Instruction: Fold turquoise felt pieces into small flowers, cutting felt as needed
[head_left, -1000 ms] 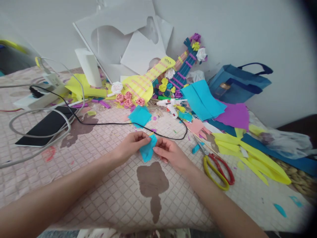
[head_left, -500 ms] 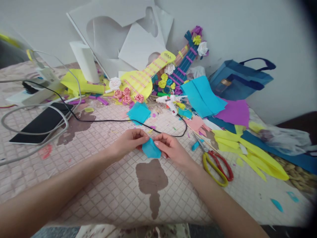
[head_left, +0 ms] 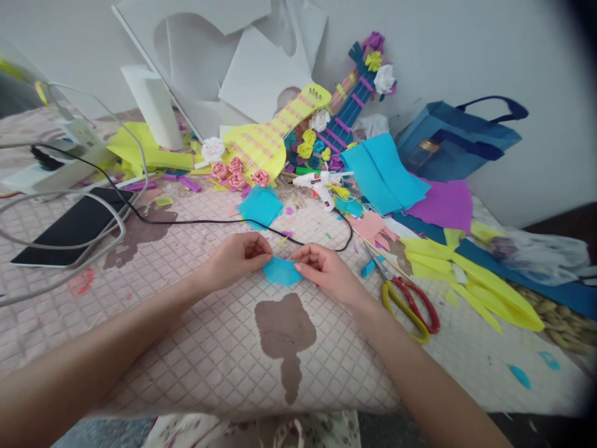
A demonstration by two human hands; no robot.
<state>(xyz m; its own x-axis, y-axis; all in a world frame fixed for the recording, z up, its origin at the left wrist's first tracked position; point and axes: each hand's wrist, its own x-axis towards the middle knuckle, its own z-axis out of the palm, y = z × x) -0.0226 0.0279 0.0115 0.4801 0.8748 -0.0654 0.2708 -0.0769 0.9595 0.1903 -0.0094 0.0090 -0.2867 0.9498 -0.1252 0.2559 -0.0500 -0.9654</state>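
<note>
Left fingers (head_left: 267, 250) pinching upper left edge of small blue piece (head_left: 282, 272); right fingers (head_left: 302, 266) pinching its right edge. Piece spanning gap between fingertips; contact with cloth, cannot tell. Blue square (head_left: 261, 207) lying just beyond left fingers, scissors (head_left: 410, 305) resting right of right fingers. Piece looking thin, light, soft, probably creasing or tearing easily; edges likely suiting gentle fingertip hold.

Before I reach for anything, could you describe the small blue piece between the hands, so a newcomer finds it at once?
Find the quilted table cover, then its nearest brown patch. Just beyond it, the left hand and right hand each hold one end of the small blue piece. Unlike the blue square lying farther back, it is held.
</note>
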